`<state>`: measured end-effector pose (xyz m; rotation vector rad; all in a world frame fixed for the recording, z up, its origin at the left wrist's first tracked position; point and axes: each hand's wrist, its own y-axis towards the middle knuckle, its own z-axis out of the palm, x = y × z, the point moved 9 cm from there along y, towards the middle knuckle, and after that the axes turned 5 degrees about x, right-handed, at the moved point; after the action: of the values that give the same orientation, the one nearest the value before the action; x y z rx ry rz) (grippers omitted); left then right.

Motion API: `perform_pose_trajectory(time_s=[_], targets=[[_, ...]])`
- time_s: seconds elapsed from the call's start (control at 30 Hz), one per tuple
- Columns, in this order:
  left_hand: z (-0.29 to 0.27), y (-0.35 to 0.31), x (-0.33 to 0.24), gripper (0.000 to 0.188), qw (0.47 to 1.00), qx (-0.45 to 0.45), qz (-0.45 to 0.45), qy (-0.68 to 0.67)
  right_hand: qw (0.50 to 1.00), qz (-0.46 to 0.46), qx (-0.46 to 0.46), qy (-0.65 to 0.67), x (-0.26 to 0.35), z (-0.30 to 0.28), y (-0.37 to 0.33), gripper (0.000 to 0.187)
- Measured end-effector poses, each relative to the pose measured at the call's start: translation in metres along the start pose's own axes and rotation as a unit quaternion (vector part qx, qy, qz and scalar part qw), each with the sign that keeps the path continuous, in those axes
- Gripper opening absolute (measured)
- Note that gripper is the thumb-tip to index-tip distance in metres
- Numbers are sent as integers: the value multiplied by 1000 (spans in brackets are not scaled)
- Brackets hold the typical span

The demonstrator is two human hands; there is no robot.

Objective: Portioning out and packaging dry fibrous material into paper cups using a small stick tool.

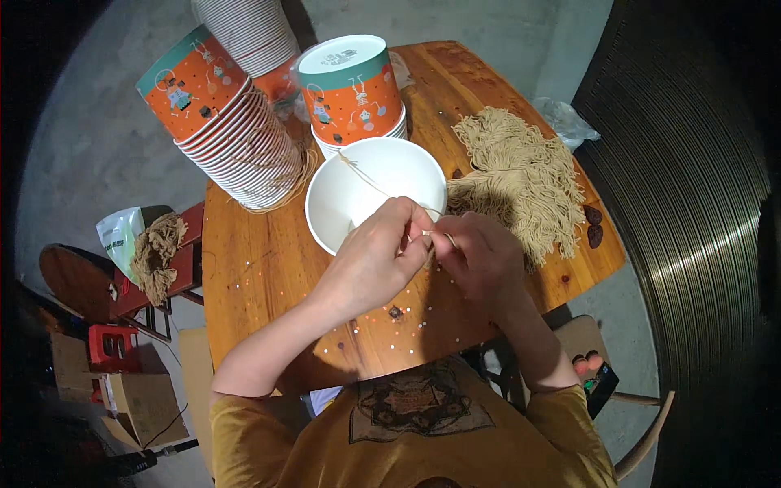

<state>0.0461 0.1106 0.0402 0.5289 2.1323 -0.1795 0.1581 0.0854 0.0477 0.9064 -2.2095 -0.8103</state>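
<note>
My left hand (381,248) and my right hand (482,254) meet over the near rim of a white paper bucket (332,203). Both pinch a thin beige cord (370,182), whose loose end trails across the bucket's inside. A short loop of cord shows at my right fingers. Something small and white lies between the fingertips, too small to name. Right of the bucket spreads a large heap of beige cords (521,175), partly behind my right hand.
An upturned orange bucket (350,102) stands behind the white one. A leaning bucket stack (232,134), with cords draped over it, is to its left. Small white dots (393,347) dot the wooden table (260,285). A stool with a cord bundle (159,252) stands left.
</note>
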Motion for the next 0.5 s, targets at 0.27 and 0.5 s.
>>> perform_pose_trajectory(time_s=[0.27,0.5], targets=[[-4,2,4,10,1000,-18,-5,-2,928,214,51,302,-36,21,-12,8],[-4,2,1,10,1000,-29,6,10,854,292,39,430,-43,31,-24,12]])
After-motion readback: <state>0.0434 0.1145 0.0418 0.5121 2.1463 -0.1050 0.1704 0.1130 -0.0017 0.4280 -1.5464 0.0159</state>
